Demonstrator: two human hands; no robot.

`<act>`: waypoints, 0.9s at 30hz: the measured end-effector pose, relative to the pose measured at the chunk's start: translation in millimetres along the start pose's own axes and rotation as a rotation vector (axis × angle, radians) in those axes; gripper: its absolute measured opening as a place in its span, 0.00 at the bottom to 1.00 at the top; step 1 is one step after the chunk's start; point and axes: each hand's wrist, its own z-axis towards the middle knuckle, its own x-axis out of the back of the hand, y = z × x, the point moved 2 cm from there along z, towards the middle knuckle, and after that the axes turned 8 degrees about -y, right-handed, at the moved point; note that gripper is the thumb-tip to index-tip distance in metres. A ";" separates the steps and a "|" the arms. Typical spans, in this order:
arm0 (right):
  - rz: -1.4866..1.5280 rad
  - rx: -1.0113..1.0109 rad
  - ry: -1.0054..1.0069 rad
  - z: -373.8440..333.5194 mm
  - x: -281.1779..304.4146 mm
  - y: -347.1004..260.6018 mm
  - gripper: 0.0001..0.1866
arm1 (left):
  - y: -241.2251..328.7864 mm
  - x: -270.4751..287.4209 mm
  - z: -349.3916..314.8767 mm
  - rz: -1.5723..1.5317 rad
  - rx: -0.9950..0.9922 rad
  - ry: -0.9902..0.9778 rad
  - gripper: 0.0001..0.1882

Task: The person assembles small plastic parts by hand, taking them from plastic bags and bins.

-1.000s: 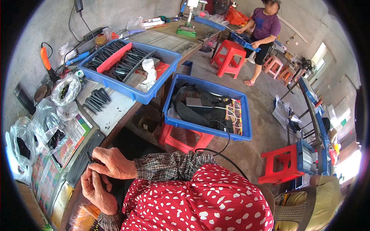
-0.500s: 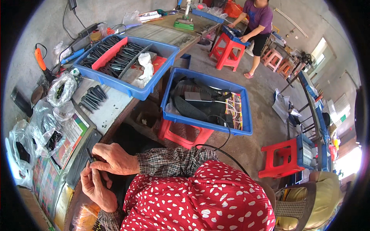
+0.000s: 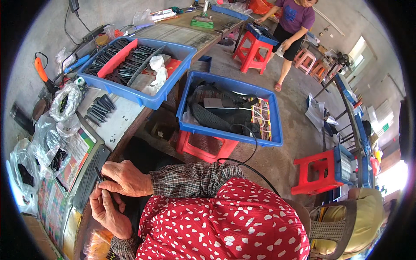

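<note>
Between thumb and fingers, my right hand (image 3: 128, 178) pinches a slim, dark stick-like piece (image 3: 99, 174) over the bench edge. Just below, the fingers of my left hand (image 3: 110, 216) are curled in against its lower end; whether they grip it is hidden. Beside my hands lies a long black block (image 3: 91, 177) on the bench. Farther up, a small pile of similar slim black pieces (image 3: 100, 109) rests on a pale board. Many more black pieces (image 3: 139, 60) fill the divided blue tray (image 3: 151, 100) behind it.
Plastic bags (image 3: 50, 147) with dark contents crowd the bench's left side. A second blue tray (image 3: 229, 135), holding a black strap and a power bank (image 3: 218, 103), sits on a red stool (image 3: 203, 147) to the right. A person (image 3: 294, 21) stands at another stool farther back.
My hands stay nearly in place around the dark piece. The view has shifted slightly. In the background, the person has straightened, drawing one hand back from the tray on the stool.
</note>
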 end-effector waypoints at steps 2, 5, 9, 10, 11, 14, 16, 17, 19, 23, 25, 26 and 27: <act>-0.007 0.008 0.021 -0.5 -3.7 1.7 0.17 | 0.4 -0.1 -1.0 0.003 0.001 -0.004 0.07; -0.002 0.011 0.043 -0.9 -5.1 -1.7 0.16 | 3.3 -2.2 -2.5 0.022 0.002 0.038 0.07; 0.022 -0.004 0.050 0.2 -5.6 -5.1 0.15 | 1.8 -0.4 -3.7 0.009 -0.023 0.036 0.08; 0.023 -0.005 0.050 0.2 -6.0 -5.3 0.15 | 1.5 -0.4 -4.1 0.006 -0.027 0.037 0.08; 0.030 -0.007 0.056 0.1 -6.6 -5.2 0.15 | 2.3 -1.2 -4.2 0.006 -0.025 0.038 0.08; 0.035 -0.020 0.061 -0.1 -9.5 -4.3 0.15 | 3.6 -2.3 -4.6 0.032 0.006 0.061 0.08; 0.033 -0.030 0.058 0.2 -10.3 -4.6 0.15 | 2.3 -0.7 -4.6 0.021 -0.003 0.056 0.08; 0.035 -0.046 0.045 0.7 -9.7 -5.1 0.15 | 2.8 -0.9 -4.6 0.021 -0.002 0.057 0.08; 0.039 -0.063 0.030 1.2 -9.0 -6.3 0.15 | 4.2 -1.4 -4.4 0.022 -0.001 0.057 0.08; 0.055 -0.032 0.007 2.1 -8.9 -5.6 0.17 | -0.7 9.7 -3.4 -0.012 -0.021 0.051 0.08; 0.067 -0.008 -0.010 2.1 -7.7 -4.7 0.17 | 0.9 8.9 -3.7 -0.016 -0.021 0.046 0.07; 0.065 -0.007 -0.007 2.8 -6.3 -5.1 0.18 | 0.8 9.2 -3.9 -0.018 -0.021 0.049 0.07; 0.063 -0.005 -0.004 3.1 -5.8 -5.4 0.19 | 0.5 9.3 -4.2 -0.015 -0.016 0.046 0.07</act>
